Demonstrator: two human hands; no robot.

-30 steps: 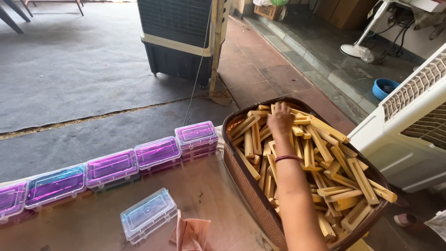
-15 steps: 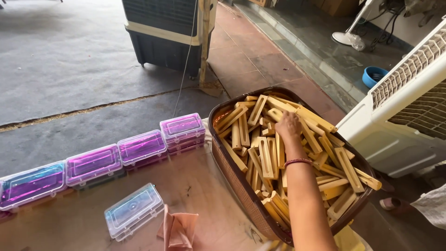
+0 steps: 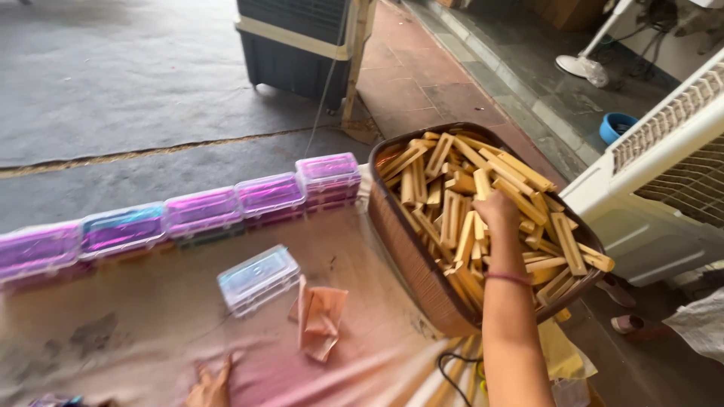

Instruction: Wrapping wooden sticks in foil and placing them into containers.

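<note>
At seven o'clock our left hand (image 3: 210, 388) lies flat on the counter (image 3: 151, 332), fingers spread and holding nothing. A clear box (image 3: 258, 277) sits centre-left. At three o'clock our right hand (image 3: 496, 209) reaches into the basket (image 3: 403, 249), fingers curled among the wooden sticks (image 3: 452, 218); what they grip, we cannot tell.

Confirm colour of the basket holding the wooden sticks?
Brown basket, full of pale tan wooden sticks; head view shows it.

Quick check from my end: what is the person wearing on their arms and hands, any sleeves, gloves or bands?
No gloves or sleeves show. The right hand and forearm are bare, with a thin reddish-pink band around the wrist. Only the bare fingers of the left hand show at the bottom edge.
</note>
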